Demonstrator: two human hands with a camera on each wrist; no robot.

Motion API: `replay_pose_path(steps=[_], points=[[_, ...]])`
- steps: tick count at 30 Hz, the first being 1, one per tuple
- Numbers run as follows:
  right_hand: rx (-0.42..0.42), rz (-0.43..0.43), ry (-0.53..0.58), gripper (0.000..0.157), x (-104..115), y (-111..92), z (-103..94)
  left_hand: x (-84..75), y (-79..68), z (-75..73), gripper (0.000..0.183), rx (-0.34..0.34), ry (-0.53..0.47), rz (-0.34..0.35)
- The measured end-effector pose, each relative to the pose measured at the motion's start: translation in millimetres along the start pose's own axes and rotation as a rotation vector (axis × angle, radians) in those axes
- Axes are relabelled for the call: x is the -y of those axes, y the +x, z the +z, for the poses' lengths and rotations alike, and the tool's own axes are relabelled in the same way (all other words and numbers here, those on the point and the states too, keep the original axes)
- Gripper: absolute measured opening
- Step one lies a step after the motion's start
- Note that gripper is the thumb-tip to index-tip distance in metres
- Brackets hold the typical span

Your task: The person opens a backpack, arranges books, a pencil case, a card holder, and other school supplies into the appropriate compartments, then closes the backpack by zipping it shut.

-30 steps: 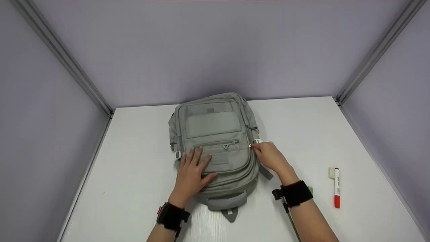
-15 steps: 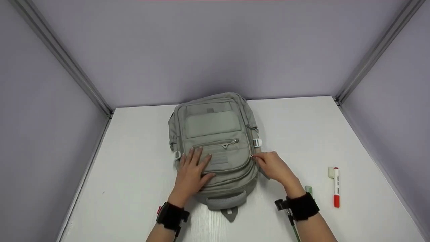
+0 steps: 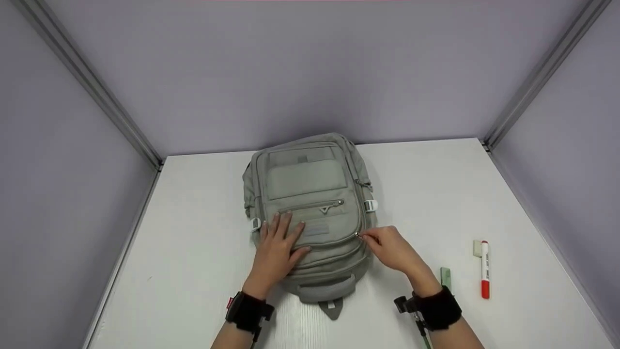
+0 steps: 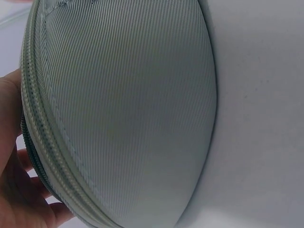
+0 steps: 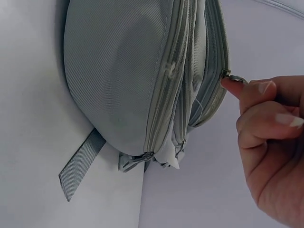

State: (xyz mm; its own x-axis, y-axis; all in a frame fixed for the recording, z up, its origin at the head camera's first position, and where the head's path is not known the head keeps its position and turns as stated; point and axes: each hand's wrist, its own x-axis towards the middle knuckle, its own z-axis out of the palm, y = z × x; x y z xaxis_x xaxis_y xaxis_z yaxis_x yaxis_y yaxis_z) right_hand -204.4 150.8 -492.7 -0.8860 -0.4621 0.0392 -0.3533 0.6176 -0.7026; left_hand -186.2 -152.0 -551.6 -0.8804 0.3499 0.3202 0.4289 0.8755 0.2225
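Observation:
A grey-green backpack [image 3: 307,180] lies on the white table, its carry handle [image 3: 328,290] toward the person. My left hand [image 3: 278,254] rests with spread, straight fingers on the lower left of its front panel. At the right side of the front compartment, my right hand [image 3: 392,247] pinches a small metal zipper pull [image 3: 358,235] between thumb and finger. The right wrist view shows the zipper slider [image 5: 226,74] at the fingertips, with the compartment edge parted behind it. In the left wrist view, the bag's ribbed side [image 4: 128,109] fills most of the picture, the left hand's fingers [image 4: 35,190] behind its zipper edge.
Right of the bag lie a red-capped marker [image 3: 485,269] and a small pale block [image 3: 477,248] beside it. A green block [image 3: 445,277] sits near the right wrist, partly behind the wristband. Grey-lilac panels [image 3: 310,72] enclose the table's back and sides.
My right hand has drawn the zipper pull down the bag's right side and round toward the near corner. The left hand stays in place. More of the green block shows.

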Motion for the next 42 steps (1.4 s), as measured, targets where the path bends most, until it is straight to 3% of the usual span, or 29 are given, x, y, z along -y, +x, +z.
replay_pose_path(steps=[19, 30, 36, 42], points=[[0.06, -0.058, 0.031, 0.018, 28.5, 0.0, 31.1, -0.8, 1.0, 1.7, 0.058, -0.047, 0.024, 0.025], [0.014, -0.108, 0.017, 0.015, 37.7, 5.2, 51.8, -6.7, 1.3, -1.4, 0.056, -0.039, 0.033, 0.003], [-0.016, -0.076, 0.024, 0.014, 35.6, 4.2, 49.7, -22.3, 3.7, -4.5, 0.047, -0.099, 0.072, 0.04], [-0.073, -0.073, 0.03, 0.017, 38.9, 3.7, 52.1, -53.7, 5.6, -1.5, 0.033, -0.238, 0.057, 0.168]])
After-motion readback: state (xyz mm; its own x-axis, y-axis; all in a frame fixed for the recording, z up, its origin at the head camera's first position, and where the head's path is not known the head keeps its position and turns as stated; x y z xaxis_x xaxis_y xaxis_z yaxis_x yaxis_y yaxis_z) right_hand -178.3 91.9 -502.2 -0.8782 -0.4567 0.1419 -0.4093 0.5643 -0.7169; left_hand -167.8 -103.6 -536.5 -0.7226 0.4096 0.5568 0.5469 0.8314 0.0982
